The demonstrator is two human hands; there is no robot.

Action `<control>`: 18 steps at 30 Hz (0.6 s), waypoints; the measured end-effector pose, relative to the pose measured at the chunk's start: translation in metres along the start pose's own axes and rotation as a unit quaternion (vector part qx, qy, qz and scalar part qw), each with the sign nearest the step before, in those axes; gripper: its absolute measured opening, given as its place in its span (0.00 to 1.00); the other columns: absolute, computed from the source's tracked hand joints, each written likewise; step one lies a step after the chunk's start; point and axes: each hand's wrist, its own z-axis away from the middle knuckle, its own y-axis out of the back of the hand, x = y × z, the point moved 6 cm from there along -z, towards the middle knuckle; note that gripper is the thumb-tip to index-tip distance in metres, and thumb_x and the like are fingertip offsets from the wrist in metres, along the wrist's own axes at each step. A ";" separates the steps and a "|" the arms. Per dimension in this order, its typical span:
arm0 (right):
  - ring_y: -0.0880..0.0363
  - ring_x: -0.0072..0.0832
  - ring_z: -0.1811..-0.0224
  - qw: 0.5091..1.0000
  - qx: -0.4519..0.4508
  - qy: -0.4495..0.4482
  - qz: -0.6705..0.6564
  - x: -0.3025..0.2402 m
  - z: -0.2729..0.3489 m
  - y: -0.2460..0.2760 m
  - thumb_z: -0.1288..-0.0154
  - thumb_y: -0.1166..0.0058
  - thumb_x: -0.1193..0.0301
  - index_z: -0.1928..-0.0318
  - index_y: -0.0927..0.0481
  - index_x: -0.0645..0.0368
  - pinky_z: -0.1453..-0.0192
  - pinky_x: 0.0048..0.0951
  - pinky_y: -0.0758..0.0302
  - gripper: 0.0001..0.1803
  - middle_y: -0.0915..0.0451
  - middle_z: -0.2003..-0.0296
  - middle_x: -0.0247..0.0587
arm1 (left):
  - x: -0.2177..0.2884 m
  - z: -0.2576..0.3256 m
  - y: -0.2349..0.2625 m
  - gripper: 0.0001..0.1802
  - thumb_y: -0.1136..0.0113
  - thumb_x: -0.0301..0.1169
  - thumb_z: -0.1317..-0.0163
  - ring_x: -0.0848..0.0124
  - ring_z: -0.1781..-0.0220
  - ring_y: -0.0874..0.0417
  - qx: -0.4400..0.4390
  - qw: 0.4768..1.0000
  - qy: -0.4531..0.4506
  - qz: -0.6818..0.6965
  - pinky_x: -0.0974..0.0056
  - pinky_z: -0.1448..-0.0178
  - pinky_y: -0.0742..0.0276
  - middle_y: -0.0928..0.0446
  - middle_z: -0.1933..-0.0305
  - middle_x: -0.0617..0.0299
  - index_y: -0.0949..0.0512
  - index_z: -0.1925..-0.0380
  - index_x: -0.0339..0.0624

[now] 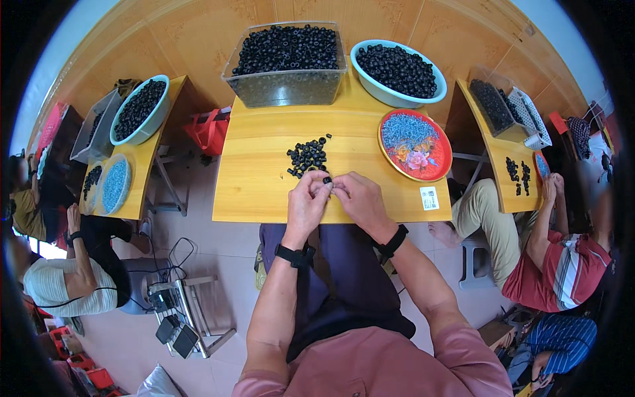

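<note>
My left hand point(308, 200) and my right hand point(358, 198) meet over the near edge of a small wooden table point(264, 192). Between the left fingertips sits a small black ring-shaped part point(327, 179); the right fingertips pinch something tiny against it, too small to make out. Just beyond the hands lies a loose pile of the same black parts point(307, 156). A red patterned plate point(433, 162) with small blue pieces point(407, 130) is to the right.
A clear tub point(288, 89) and a light blue basin point(397, 99), both full of black parts, stand at the table's far edge. Other people work at similar tables left point(142, 178) and right point(493, 165). A stool with devices point(182, 317) stands at lower left.
</note>
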 end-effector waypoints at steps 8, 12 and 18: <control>0.15 0.38 0.68 0.994 0.046 -0.072 -0.069 0.025 0.004 -0.003 0.37 0.37 0.72 0.63 0.16 0.61 0.62 0.36 0.20 0.05 0.15 0.69 0.43 | 0.010 0.003 0.000 0.10 0.38 0.24 0.31 0.78 0.68 0.18 0.025 0.996 -0.017 -0.081 0.70 0.62 0.23 0.16 0.70 0.60 0.23 0.52 0.34; 0.14 0.31 0.74 0.967 0.059 -0.178 -0.170 0.051 0.007 -0.008 0.35 0.39 0.74 0.64 0.15 0.64 0.67 0.31 0.20 0.05 0.15 0.72 0.46 | 0.031 0.010 -0.012 0.12 0.36 0.25 0.33 0.77 0.68 0.18 -0.015 0.983 -0.067 -0.172 0.68 0.62 0.21 0.17 0.70 0.59 0.22 0.52 0.33; 0.15 0.28 0.75 0.973 0.053 -0.156 -0.163 0.049 0.004 -0.006 0.35 0.39 0.74 0.64 0.16 0.65 0.68 0.28 0.20 0.05 0.15 0.74 0.45 | 0.030 0.009 -0.014 0.09 0.33 0.24 0.37 0.71 0.73 0.23 -0.030 0.972 -0.100 -0.208 0.65 0.65 0.23 0.23 0.75 0.58 0.20 0.58 0.35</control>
